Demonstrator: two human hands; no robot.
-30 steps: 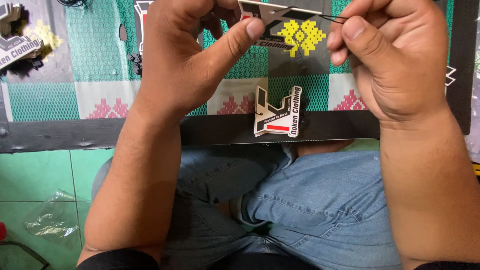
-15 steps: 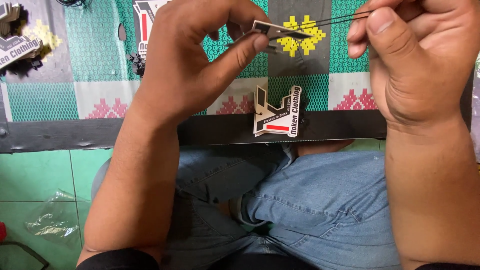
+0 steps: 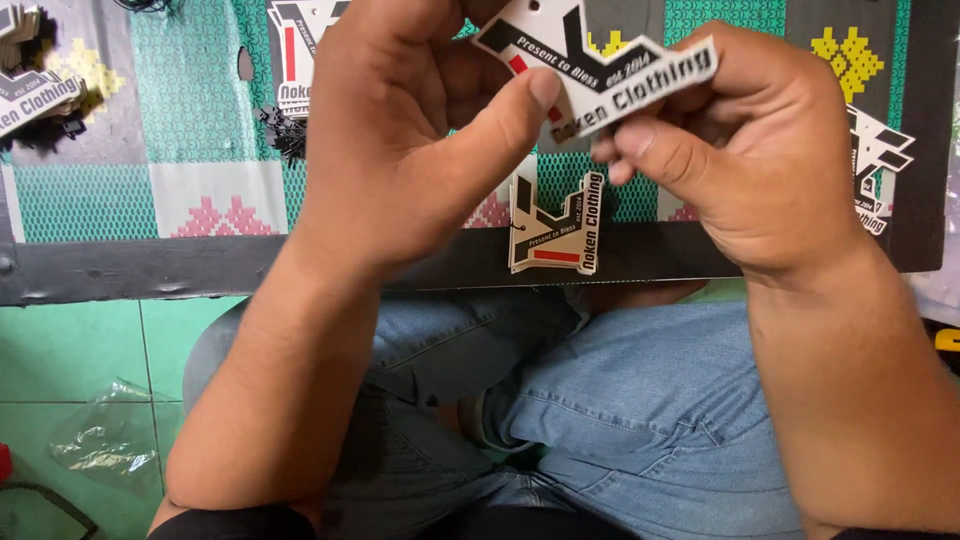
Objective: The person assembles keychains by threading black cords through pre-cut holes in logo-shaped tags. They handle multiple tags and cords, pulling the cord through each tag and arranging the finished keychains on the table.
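Note:
Both hands meet over a low black board [image 3: 120, 270] laid with a patterned green cloth. My left hand [image 3: 400, 150] pinches a die-cut card tag [image 3: 590, 65], white with black and red print, its thumb pressed on the tag's lower edge. My right hand [image 3: 760, 150] grips the same tag from the right side with thumb and fingers. Just below the hands a small stack of like tags [image 3: 555, 225] lies on the board's front edge. No string shows on the held tag.
More tags lie at the far left [image 3: 30, 85], at the top [image 3: 295, 55] and at the right [image 3: 880, 165]. Black strings [image 3: 285, 130] sit in a small heap. Below are my jeans-clad knees [image 3: 640, 420], a green tiled floor and a crumpled clear bag [image 3: 105, 440].
Earlier my hands pulled a thin black string taut between them. Now no string shows, and both hands hold a tag flat, facing the camera.

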